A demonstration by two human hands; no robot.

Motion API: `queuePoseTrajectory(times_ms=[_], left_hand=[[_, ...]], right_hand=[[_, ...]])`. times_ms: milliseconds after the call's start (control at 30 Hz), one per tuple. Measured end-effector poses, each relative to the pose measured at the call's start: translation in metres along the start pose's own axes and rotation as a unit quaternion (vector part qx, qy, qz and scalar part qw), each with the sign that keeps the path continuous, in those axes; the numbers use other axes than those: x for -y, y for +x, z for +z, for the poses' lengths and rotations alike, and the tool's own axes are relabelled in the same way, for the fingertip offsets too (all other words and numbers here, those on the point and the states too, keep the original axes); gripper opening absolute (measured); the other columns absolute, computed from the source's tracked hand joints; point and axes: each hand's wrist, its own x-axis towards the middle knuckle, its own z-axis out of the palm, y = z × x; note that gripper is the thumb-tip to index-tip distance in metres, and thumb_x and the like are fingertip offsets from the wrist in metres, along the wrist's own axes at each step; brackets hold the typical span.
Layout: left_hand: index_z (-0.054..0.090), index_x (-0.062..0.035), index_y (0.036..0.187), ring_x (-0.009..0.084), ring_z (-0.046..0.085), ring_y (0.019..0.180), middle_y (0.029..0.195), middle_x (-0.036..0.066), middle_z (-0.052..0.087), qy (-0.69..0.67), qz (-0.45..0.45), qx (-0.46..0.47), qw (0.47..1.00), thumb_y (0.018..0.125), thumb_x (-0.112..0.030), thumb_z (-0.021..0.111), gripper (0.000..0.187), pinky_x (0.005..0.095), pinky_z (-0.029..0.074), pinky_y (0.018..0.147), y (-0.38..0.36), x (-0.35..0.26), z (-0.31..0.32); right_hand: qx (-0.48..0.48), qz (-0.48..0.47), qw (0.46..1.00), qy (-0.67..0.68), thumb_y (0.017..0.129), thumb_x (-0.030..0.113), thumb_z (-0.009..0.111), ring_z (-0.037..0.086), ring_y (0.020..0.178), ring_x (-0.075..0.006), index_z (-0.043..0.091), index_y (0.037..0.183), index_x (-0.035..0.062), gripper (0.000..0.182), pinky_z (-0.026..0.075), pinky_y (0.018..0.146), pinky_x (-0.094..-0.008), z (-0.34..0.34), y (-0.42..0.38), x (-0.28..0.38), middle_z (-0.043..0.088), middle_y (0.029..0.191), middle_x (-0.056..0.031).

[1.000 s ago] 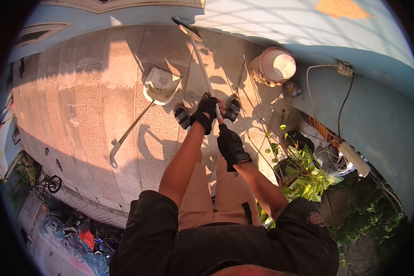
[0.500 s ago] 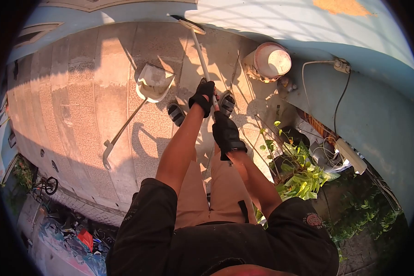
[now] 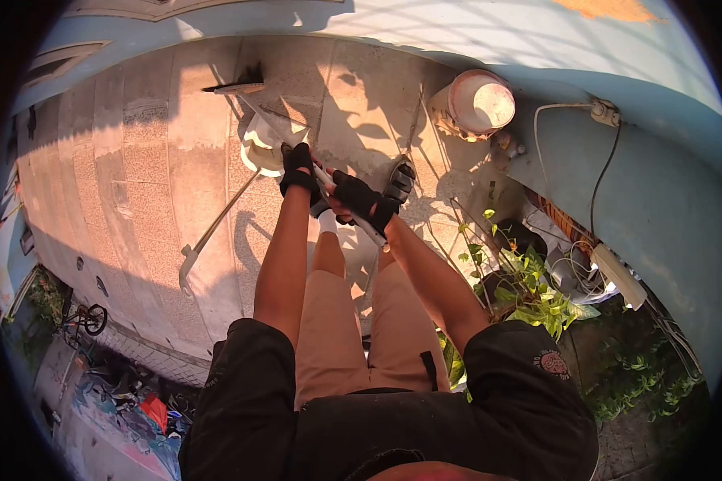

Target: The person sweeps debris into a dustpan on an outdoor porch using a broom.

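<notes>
Head: left hand [image 3: 298, 169] grips broom [image 3: 322, 175] beyond right hand [image 3: 356, 196].

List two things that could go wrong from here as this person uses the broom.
The broom crosses the dustpan in this view, so a low stroke might knock it.

The dustpan's long handle slants out to the left of the feet; a careless sideways step could perhaps end in a trip.

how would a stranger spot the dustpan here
Start at the pale blue wall across the top, then drop to the sunlit floor left of the bucket. The dustpan is the white scoop near the left hand; unlike the dark-headed broom, it has an open pan and a handle slanting to the lower left.
</notes>
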Motion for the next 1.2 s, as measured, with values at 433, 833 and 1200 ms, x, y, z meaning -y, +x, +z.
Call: queuePoseTrajectory(times_ms=[433, 833, 1200], left_hand=[[0.042, -0.0129, 0.102, 0.0195, 0.048, 0.043, 0.055, 0.008, 0.047, 0.142, -0.02, 0.229, 0.963, 0.082, -0.012, 0.051, 0.022, 0.0357, 0.043, 0.04, 0.016, 0.048, 0.098], [0.045, -0.0072, 0.072, 0.0166, 0.046, 0.033, 0.053, 0.004, 0.046, -0.097, 0.001, 0.157, 0.983, 0.096, -0.03, 0.048, 0.033, 0.0302, 0.037, 0.03, -0.113, 0.121, 0.042], [0.046, -0.003, 0.09, 0.0326, 0.051, 0.058, 0.067, 0.017, 0.051, 0.289, 0.133, -0.005, 0.948, 0.075, -0.018, 0.052, 0.022, 0.0449, 0.044, 0.055, 0.003, 0.019, 0.04]], right_hand=[[-0.415, -0.237, 0.712, -0.515, 0.089, 0.014, 0.05, 0.056, 0.059, -0.0285, 0.037, 0.144, 0.0174, 0.056, 0.046, 0.058, -0.0387, -0.05, -0.017, -0.028, 0.059, 0.072, -0.0157], [-0.337, -0.1, 0.793, -0.498, 0.088, 0.012, 0.055, 0.063, 0.069, -0.0322, 0.03, 0.146, 0.0152, 0.063, 0.047, 0.06, -0.0419, 0.006, -0.156, -0.073, 0.062, 0.081, -0.0167], [-0.096, 0.0, 0.995, -0.01, 0.094, 0.02, 0.05, 0.045, 0.051, -0.0134, 0.043, 0.108, 0.012, 0.017, 0.038, 0.04, -0.0283, -0.05, 0.0, 0.01, 0.048, 0.071, -0.0045]])
